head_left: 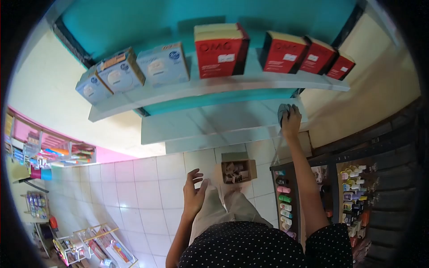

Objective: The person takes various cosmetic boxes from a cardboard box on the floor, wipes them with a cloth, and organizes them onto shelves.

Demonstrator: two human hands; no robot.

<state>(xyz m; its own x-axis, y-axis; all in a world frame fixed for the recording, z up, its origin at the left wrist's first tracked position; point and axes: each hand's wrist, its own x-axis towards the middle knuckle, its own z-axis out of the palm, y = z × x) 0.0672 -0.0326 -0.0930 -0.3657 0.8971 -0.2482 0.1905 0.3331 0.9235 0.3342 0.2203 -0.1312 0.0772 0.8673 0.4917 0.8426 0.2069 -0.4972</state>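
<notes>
Colourful bottles [285, 207] in dark rack [332, 184]

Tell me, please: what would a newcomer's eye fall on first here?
The red boxes, at the middle and right of the upper shelf, stand out first, with pale blue boxes at its left. Below, the right hand holds a grey cloth at the right end of the next shelf.
</notes>
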